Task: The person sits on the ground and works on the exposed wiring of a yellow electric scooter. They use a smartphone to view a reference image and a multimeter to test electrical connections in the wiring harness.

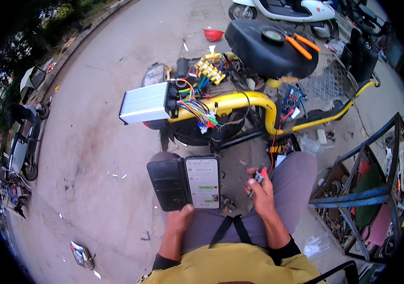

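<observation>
My left hand (pixel 179 220) grips the lower edge of a phone (pixel 204 182) in an opened black flip case (pixel 165 184); the lit screen shows a chat. In my right hand (pixel 264 195), the fingers are closed around multimeter probes (pixel 260 175) with a red end. A red lead runs from there up to the multimeter (pixel 293 97), which lies on the scooter's footboard. Ahead of me, a silver finned motor controller (pixel 144 103) rests on the rear of the yellow scooter frame (pixel 239 99). Its loose coloured wires (pixel 199 113) hang over the frame tube.
Orange-handled pliers (pixel 301 45) lie on the black seat (pixel 258 52), beyond yellow connectors (pixel 210 70). On the right stands a metal rack (pixel 353 201) full of parts. A red bowl (pixel 212 35), a small tray (pixel 82 255) and parked scooters (pixel 24 137) are around.
</observation>
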A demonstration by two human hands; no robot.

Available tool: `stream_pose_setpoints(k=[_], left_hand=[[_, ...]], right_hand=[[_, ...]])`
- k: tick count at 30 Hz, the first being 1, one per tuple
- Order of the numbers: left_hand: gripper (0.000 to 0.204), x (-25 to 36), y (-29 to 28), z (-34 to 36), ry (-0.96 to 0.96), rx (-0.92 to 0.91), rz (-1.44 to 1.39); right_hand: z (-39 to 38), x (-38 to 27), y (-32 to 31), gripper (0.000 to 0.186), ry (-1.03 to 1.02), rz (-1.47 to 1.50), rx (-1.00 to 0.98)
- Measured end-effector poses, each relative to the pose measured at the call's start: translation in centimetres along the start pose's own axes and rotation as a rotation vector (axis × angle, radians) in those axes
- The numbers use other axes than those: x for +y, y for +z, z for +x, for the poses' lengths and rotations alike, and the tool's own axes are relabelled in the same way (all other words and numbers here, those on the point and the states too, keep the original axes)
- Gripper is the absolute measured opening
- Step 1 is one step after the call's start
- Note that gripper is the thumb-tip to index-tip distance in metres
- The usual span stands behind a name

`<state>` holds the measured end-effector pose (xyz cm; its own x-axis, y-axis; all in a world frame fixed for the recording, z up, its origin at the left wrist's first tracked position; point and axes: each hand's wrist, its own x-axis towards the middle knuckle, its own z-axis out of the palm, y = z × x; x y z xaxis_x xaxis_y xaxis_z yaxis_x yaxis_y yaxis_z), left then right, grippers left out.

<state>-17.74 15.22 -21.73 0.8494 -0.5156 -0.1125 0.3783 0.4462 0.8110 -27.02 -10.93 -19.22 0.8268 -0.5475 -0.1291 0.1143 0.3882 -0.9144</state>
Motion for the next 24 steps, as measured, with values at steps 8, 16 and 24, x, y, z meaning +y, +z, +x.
stream_pose_setpoints(k=[8, 16, 24], left_hand=[[0.065, -0.2, 0.5, 1.0, -0.021, -0.047, -0.089], [0.06, -0.4, 1.4, 1.5, 0.012, -0.104, -0.142], [0.059, -1.4, -0.3, 1.3, 0.02, -0.083, -0.119]], right_hand=[[0.6, -9.7, 0.1, 0.033, -0.289, -0.67, -0.019], [3.1, -13.7, -2.4, 0.034, -0.471, -0.697, -0.012], [4.4, -17.2, 0.3, 0.044, -0.418, -0.584, -0.092]])
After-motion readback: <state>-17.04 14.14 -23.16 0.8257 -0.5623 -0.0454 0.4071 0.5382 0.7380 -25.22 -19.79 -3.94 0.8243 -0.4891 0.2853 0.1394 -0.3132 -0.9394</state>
